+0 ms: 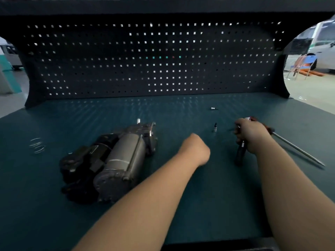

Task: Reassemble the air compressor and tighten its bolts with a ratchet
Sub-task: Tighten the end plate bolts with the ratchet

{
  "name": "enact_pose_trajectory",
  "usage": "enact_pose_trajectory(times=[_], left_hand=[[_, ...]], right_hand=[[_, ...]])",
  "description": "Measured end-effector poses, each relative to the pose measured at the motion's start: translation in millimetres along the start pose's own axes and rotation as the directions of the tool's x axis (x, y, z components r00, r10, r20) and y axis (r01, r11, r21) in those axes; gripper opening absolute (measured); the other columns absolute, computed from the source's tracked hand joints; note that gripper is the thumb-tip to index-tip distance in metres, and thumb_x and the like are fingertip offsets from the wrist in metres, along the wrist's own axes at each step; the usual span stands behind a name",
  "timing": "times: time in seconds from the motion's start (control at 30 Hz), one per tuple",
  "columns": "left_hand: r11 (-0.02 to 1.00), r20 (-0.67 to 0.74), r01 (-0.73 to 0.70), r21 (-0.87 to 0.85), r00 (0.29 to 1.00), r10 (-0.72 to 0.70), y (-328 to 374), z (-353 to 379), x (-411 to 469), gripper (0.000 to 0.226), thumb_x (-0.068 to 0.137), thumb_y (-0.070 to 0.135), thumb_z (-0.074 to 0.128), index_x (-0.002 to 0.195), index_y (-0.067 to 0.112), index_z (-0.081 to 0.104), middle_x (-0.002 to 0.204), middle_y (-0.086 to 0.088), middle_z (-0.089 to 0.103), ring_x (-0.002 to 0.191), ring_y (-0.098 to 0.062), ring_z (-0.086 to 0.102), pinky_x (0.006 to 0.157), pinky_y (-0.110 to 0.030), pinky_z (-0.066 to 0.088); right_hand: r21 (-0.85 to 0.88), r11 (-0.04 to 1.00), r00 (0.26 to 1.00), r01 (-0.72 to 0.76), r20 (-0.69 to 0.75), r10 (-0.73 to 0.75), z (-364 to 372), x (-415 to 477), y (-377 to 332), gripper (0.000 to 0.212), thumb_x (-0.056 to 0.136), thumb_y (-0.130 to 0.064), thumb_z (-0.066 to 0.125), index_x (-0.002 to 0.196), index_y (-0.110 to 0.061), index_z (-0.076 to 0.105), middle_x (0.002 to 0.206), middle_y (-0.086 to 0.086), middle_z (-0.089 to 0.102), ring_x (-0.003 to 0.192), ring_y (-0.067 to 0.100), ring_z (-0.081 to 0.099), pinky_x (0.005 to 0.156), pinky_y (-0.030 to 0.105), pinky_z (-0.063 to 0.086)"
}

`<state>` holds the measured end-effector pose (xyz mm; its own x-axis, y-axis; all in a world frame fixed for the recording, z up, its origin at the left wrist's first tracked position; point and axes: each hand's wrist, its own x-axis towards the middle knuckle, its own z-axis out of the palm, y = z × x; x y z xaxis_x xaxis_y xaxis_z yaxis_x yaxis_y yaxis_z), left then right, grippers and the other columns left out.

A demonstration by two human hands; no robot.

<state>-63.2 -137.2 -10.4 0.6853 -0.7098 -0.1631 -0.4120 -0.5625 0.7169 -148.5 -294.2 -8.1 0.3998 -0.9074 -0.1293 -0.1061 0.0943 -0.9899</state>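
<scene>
1. Gripping the ratchet [240, 153], my right hand [252, 135] has its fingers curled round the upper part of the dark handle. The handle's lower end points down toward the table [199, 205].
2. My left hand [195, 151] hovers over the middle of the table with its fingers curled under into a fist and the back of the hand toward the camera. I cannot tell whether anything small sits inside it.
3. The air compressor [112, 160] lies on its side on the table, left of my left forearm and apart from both hands. Its grey cylinder runs from near me toward the back, with black parts along its left side.
4. A long screwdriver [297, 150] lies just beyond my right hand. Its red-and-black handle is partly hidden by the hand, and its metal shaft slants away to the right.
5. A small bit [215, 127] stands upright between my two hands. A small socket [213, 108] lies farther back.
6. Thin wire coils [37, 145] lie on the table well left of the compressor.
7. A dark pegboard [154, 60] closes the back of the table.
</scene>
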Motion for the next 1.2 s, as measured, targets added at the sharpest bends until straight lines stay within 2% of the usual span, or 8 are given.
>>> enact_pose_trajectory(times=[0.2,0.3,0.37,0.53,0.67,0.8,1.0,1.2], left_hand=[[0.754,0.079,0.134,-0.644,0.991,-0.109,4.0,19.0,34.1,0.012,0.094,0.0,0.044,0.105,0.0,0.049,0.067,-0.01,0.061,0.047,-0.018,0.06,0.044,-0.025,0.05],[0.724,0.021,0.046,-0.688,0.999,-0.044,6.0,27.6,42.9,0.011,0.092,0.001,0.045,0.095,0.009,0.052,0.081,-0.005,0.055,0.067,-0.02,0.064,0.058,-0.03,0.057],[0.732,-0.013,-0.016,-0.681,1.0,0.009,4.6,31.3,45.6,0.026,0.092,0.001,0.046,0.115,0.008,0.055,0.085,0.004,0.053,0.071,-0.017,0.065,0.066,-0.034,0.059],[0.707,-0.043,-0.081,-0.702,0.996,0.072,-1.1,32.1,46.9,0.045,0.089,0.0,0.04,0.131,0.012,0.051,0.102,0.004,0.061,0.07,-0.011,0.067,0.065,-0.031,0.059],[0.915,-0.336,-0.364,-0.175,0.895,0.292,-13.4,31.6,42.2,0.038,0.088,0.007,0.047,0.124,0.017,0.058,0.121,0.001,0.059,0.109,-0.019,0.054,0.092,-0.028,0.045],[0.887,-0.204,-0.261,0.38,0.912,0.356,-20.0,30.6,44.1,0.053,0.092,0.027,0.047,0.143,0.02,0.036,0.149,-0.001,0.033,0.132,-0.027,0.026,0.107,-0.037,0.024],[0.902,-0.076,-0.194,0.385,0.968,0.24,-11.9,31.2,50.8,0.056,0.094,0.034,0.04,0.146,0.016,0.029,0.151,-0.005,0.035,0.146,-0.03,0.006,0.118,-0.047,0.006],[0.893,-0.172,-0.312,0.323,0.909,0.38,-19.8,27.4,22.7,0.039,0.089,0.024,0.049,0.127,0.02,0.053,0.128,-0.003,0.056,0.122,-0.028,0.041,0.103,-0.037,0.032]], right_hand=[[-0.579,0.814,0.999,0.045,0.032,-0.032,4.1,8.4,8.1,0.032,0.092,-0.03,0.052,0.078,-0.003,0.062,0.076,0.018,0.067,0.065,0.031,0.061,0.058,0.03,0.045],[-0.649,0.748,0.99,0.136,0.068,-0.12,3.1,11.0,6.2,0.018,0.082,-0.005,0.053,0.064,-0.006,0.054,0.063,0.017,0.059,0.055,0.028,0.055,0.054,0.03,0.043],[-0.634,0.759,0.988,0.149,0.065,-0.14,-0.1,14.7,7.6,0.015,0.077,0.002,0.049,0.065,-0.003,0.056,0.059,0.019,0.058,0.054,0.03,0.057,0.054,0.033,0.047],[-0.749,0.61,0.966,0.258,0.193,-0.171,9.2,9.7,8.2,0.02,0.083,-0.021,0.062,0.07,-0.006,0.061,0.064,0.01,0.061,0.064,0.031,0.062,0.054,0.031,0.048],[-0.854,0.472,0.974,0.221,0.171,-0.146,17.0,11.4,15.4,0.018,0.082,-0.024,0.068,0.089,-0.015,0.053,0.084,0.004,0.06,0.07,0.023,0.058,0.057,0.029,0.047],[-0.784,0.575,0.948,0.235,0.054,-0.315,23.4,15.5,19.8,0.034,0.091,-0.023,0.057,0.124,-0.013,0.053,0.123,0.013,0.059,0.11,0.031,0.055,0.084,0.033,0.043],[-0.806,0.49,0.928,0.331,0.184,-0.325,35.8,4.2,23.0,0.039,0.091,-0.02,0.051,0.13,-0.015,0.052,0.133,0.011,0.048,0.118,0.029,0.051,0.094,0.034,0.041],[-0.783,0.504,0.917,0.363,0.207,-0.34,34.6,10.4,30.5,0.036,0.089,-0.018,0.058,0.125,-0.017,0.057,0.129,0.011,0.048,0.118,0.03,0.05,0.094,0.033,0.041]])
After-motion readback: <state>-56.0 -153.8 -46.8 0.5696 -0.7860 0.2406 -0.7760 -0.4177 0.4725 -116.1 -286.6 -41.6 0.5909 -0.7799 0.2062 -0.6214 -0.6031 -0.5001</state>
